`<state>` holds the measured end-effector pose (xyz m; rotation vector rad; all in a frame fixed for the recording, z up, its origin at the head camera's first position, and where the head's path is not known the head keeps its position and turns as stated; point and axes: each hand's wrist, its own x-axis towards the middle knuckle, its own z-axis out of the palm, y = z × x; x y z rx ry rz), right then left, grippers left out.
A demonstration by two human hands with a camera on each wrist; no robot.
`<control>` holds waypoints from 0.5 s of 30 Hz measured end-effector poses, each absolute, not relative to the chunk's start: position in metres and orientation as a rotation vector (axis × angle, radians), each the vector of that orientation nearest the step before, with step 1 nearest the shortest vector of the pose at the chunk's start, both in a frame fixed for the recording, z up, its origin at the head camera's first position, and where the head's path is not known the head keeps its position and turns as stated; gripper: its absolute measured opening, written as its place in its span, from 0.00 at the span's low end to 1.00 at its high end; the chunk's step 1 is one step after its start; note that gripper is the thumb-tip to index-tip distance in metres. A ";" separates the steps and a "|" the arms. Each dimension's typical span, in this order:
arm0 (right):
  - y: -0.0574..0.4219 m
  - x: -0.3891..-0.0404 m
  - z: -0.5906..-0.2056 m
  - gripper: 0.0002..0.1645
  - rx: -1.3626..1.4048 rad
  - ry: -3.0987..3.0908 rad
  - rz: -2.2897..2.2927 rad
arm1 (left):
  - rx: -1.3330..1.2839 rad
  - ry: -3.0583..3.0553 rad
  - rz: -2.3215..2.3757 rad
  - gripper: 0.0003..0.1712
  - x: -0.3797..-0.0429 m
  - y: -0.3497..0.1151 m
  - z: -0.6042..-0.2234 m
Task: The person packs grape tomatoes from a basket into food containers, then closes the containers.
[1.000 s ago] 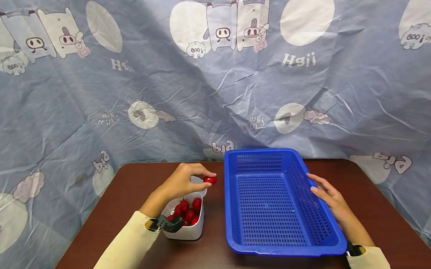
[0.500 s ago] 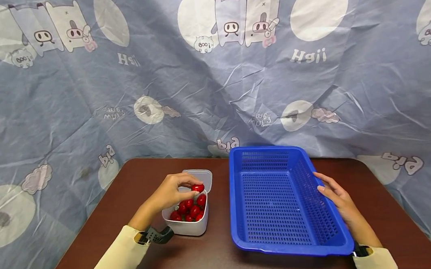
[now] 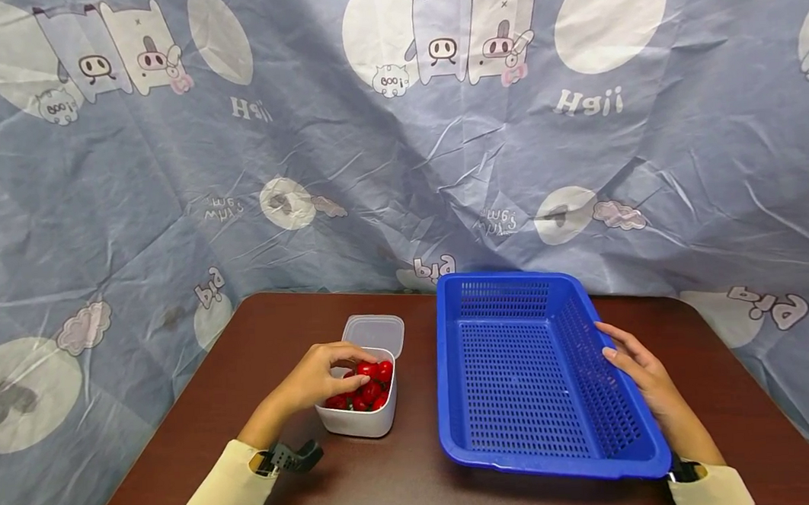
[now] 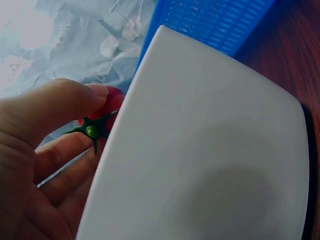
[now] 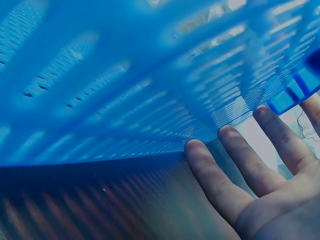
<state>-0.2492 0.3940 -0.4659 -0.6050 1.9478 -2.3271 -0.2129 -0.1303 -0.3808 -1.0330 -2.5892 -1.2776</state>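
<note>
My left hand (image 3: 325,375) reaches over the white box (image 3: 358,423) and pinches a cherry tomato (image 3: 367,369) between thumb and fingers, low at the other fruit. In the left wrist view, the thumb presses on that red tomato (image 4: 114,101) beside its green stem, and the box wall hides part of it. Several more cherry tomatoes (image 3: 372,392) fill the box. On the right, my right hand (image 3: 647,373) grips the side rim of a blue perforated basket (image 3: 521,384), which has nothing inside. Its fingers (image 5: 210,175) lie along the basket's outer side in the right wrist view.
A translucent lid (image 3: 376,332) extends behind the box. All of this stands on a dark brown table (image 3: 403,481). Behind the table hangs a grey-blue printed cloth (image 3: 371,147). A strip of table separates the box from the basket.
My left hand has come back leftward from between box and basket, then gone down into the box with the tomato. The right hand keeps its place on the basket; the view has shifted slightly.
</note>
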 end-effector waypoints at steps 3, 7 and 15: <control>0.393 -0.249 -0.465 0.30 -0.616 1.944 -2.327 | -1.015 -2.613 -1.265 0.16 -0.211 -0.131 -0.383; 0.394 -0.249 -0.465 0.30 -0.613 1.944 -2.335 | -1.006 -2.631 -1.282 0.16 -0.209 -0.133 -0.385; 0.395 -0.251 -0.467 0.30 -0.671 1.916 -2.340 | -1.037 -2.582 -1.330 0.14 -0.210 -0.137 -0.391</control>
